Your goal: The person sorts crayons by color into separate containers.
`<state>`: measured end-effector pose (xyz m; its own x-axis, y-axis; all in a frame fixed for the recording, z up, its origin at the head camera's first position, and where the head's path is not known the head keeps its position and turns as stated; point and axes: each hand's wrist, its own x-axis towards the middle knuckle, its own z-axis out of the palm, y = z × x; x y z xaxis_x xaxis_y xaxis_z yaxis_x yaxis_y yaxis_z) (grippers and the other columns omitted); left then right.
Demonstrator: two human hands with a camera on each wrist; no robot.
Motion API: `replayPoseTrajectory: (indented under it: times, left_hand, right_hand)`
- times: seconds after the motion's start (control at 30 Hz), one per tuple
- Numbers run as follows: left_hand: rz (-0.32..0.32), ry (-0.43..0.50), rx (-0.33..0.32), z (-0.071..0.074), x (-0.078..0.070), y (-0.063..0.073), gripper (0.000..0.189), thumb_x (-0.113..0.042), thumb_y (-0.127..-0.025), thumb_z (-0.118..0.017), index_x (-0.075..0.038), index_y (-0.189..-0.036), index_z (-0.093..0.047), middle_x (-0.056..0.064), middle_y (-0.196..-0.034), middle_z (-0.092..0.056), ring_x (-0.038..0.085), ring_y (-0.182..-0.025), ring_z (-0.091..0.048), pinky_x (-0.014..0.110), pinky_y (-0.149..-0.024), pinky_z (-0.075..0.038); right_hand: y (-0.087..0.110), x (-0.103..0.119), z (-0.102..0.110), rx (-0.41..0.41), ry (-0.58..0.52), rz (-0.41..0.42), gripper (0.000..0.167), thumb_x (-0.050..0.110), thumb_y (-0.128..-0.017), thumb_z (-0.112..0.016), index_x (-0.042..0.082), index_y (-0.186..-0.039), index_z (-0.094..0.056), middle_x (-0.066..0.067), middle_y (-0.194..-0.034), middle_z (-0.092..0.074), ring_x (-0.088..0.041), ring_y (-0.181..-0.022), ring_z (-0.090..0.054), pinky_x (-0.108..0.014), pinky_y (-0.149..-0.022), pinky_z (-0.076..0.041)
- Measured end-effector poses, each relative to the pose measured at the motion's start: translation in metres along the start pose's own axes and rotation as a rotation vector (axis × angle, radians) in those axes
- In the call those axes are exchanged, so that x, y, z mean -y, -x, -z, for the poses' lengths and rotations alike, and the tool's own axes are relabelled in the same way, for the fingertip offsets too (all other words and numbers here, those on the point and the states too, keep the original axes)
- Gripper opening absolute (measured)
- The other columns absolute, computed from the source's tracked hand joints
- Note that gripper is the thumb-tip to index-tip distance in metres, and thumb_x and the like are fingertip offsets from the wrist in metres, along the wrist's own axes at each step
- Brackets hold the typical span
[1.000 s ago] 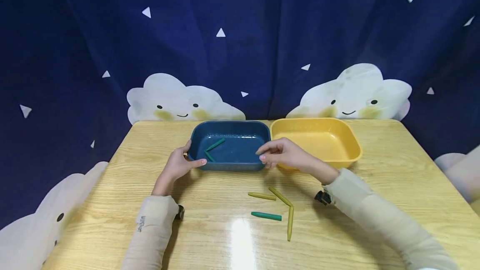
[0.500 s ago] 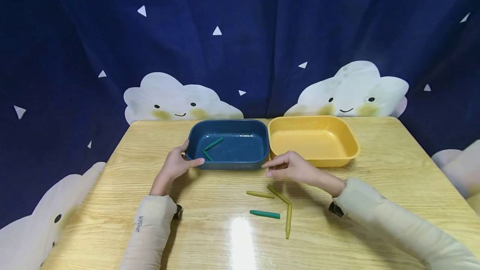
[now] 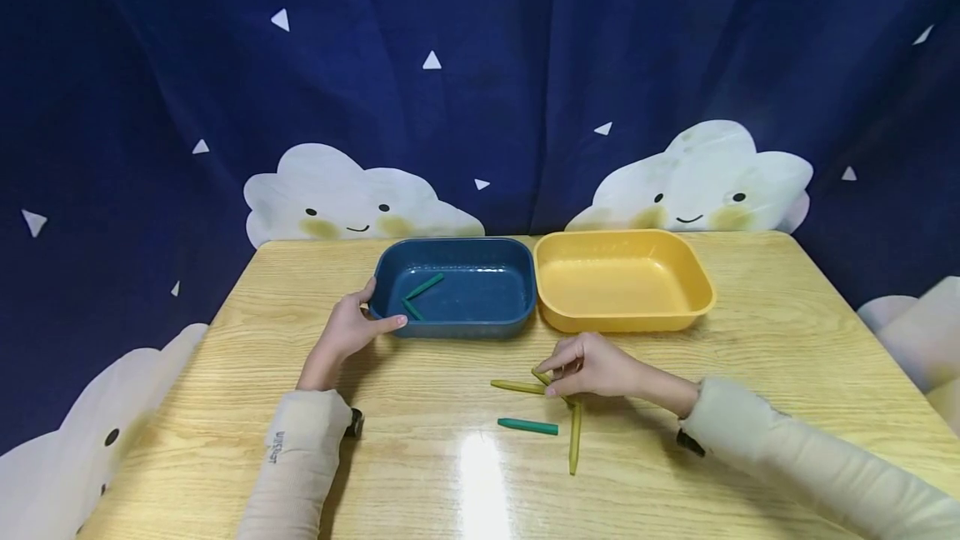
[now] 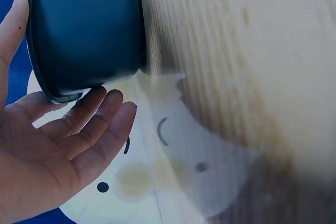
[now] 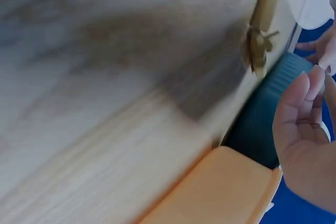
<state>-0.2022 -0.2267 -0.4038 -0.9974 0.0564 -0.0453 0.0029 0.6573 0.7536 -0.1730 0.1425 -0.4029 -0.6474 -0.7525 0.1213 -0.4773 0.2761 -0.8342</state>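
My left hand (image 3: 348,333) grips the blue box (image 3: 457,329); my right hand (image 3: 597,367), narrowly spread, hold unclear, could scatter crowded yellow crayons (image 3: 575,440)

Rectangular dark blue plastic tray (image 3: 465,329), rounded corners, upright; two slim green crayons (image 3: 425,285) lie inside in a V. Rectangular yellow plastic tray (image 3: 626,323), upright, just beside it. Three slim yellow crayons (image 3: 574,440), lying in front, one partly hidden, perhaps touching its neighbours. One separate slim green crayon (image 3: 527,426), flat, near them.
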Motion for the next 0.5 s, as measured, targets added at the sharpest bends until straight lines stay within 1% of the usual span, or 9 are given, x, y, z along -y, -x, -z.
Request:
replayPoseTrajectory:
  times: [0.1, 0.17, 0.23, 0.33, 0.5]
  left_hand:
    - [0.000, 0.001, 0.003, 0.001, 0.000, 0.000, 0.091, -0.031, -0.077, -0.073, 0.006, -0.141, -0.019, 0.028, -0.138, -0.033, 0.030, -0.099, -0.051, 0.030, -0.070, -0.044]
    - [0.003, 0.005, 0.007, 0.000, 0.000, 0.001, 0.091, -0.031, -0.077, -0.073, 0.005, -0.141, -0.019, 0.028, -0.138, -0.033, 0.030, -0.097, -0.051, 0.030, -0.069, -0.044]
    - [0.007, 0.008, 0.009, 0.000, -0.001, 0.001, 0.091, -0.030, -0.078, -0.073, 0.005, -0.141, -0.019, 0.027, -0.138, -0.033, 0.028, -0.091, -0.051, 0.029, -0.066, -0.043]
    - [0.007, 0.010, 0.006, 0.000, -0.001, 0.001, 0.091, -0.030, -0.078, -0.073, 0.005, -0.141, -0.019, 0.027, -0.138, -0.033, 0.028, -0.089, -0.049, 0.029, -0.065, -0.042]
    - [0.006, 0.012, 0.001, 0.000, -0.001, 0.002, 0.091, -0.030, -0.077, -0.073, 0.005, -0.141, -0.019, 0.028, -0.138, -0.033, 0.029, -0.094, -0.051, 0.030, -0.069, -0.044]
  right_hand:
    - [0.003, 0.000, -0.006, 0.025, 0.018, -0.008, 0.032, 0.018, -0.072, -0.077, -0.004, -0.094, -0.071, 0.005, -0.071, -0.060, -0.003, -0.063, -0.048, -0.021, -0.055, -0.042]
    - [0.005, -0.002, -0.010, 0.040, 0.031, -0.018, 0.033, 0.020, -0.072, -0.077, -0.003, -0.094, -0.071, 0.007, -0.070, -0.058, -0.002, -0.062, -0.045, -0.020, -0.054, -0.040]
    - [0.008, -0.004, -0.013, 0.051, 0.043, -0.022, 0.034, 0.021, -0.071, -0.078, -0.003, -0.094, -0.071, 0.007, -0.069, -0.057, -0.001, -0.060, -0.042, -0.019, -0.053, -0.038]
    - [0.010, -0.008, -0.018, 0.059, 0.058, -0.014, 0.033, 0.021, -0.071, -0.078, -0.001, -0.093, -0.072, 0.007, -0.069, -0.058, 0.000, -0.059, -0.041, -0.018, -0.052, -0.038]
    - [0.012, -0.008, -0.023, 0.064, 0.113, -0.004, 0.032, 0.025, -0.071, -0.078, 0.001, -0.092, -0.073, 0.008, -0.069, -0.058, 0.001, -0.058, -0.040, -0.017, -0.050, -0.036]
